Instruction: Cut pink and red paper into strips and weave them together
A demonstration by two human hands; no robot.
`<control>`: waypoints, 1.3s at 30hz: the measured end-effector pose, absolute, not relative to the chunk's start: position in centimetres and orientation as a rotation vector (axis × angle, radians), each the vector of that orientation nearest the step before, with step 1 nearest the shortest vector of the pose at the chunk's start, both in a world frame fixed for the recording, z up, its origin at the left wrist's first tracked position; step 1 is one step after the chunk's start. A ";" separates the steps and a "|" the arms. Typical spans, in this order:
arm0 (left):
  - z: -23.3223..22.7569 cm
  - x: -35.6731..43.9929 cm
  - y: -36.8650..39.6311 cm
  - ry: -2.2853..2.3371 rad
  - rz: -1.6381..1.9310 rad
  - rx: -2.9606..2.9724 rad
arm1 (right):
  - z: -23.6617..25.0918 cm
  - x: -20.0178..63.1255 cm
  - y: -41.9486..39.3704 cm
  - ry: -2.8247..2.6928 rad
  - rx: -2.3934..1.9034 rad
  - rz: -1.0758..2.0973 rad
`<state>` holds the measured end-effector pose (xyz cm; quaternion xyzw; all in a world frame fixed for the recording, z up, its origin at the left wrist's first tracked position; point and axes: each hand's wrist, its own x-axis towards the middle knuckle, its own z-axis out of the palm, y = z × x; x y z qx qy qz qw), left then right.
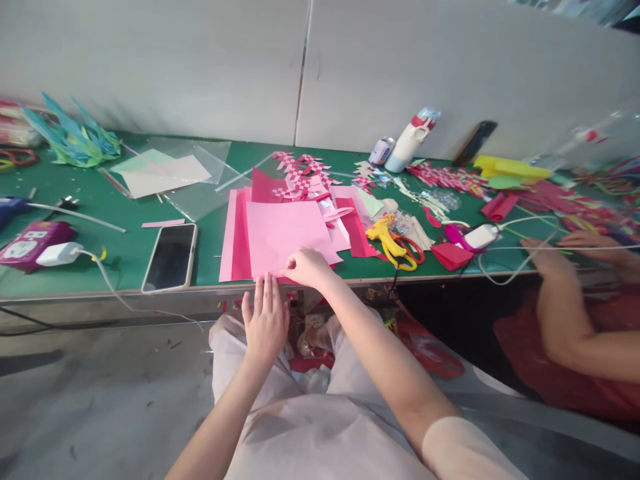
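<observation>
Left of the fingers, a smartphone [170, 257] lay face up on the green counter [125, 247], with a white charger [59, 253] and a magenta box [30, 241] farther left. Beyond those sat clear plastic sheets [193, 167] and teal paper cutouts [75, 140]. Right of the fingers lay yellow scissors [393, 245]; farther back stood a white bottle [407, 143], and another person's hand [595, 241] rested at the far right.

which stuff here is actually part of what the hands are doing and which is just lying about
In hand:
- light pink paper sheet, top of the stack
- darker pink sheets beneath it
- right hand pinching the sheet's near edge
- left hand open at the table edge

Lying about:
- smartphone
- yellow scissors
- white charger
- clear plastic sheets
- woven pink pieces
- a co-worker's hand
</observation>
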<state>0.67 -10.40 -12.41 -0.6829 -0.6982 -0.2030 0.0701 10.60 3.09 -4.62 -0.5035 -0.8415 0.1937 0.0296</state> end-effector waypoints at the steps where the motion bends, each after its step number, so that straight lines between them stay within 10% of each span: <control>1: -12.4 0.7 -10.4 -2.109 -0.596 -2.049 | -4.5 10.6 3.1 -2.603 -1.560 0.603; 39: -12.0 -0.1 -9.6 -2.133 -0.560 -1.998 | -4.8 10.0 4.8 -2.604 -1.643 0.677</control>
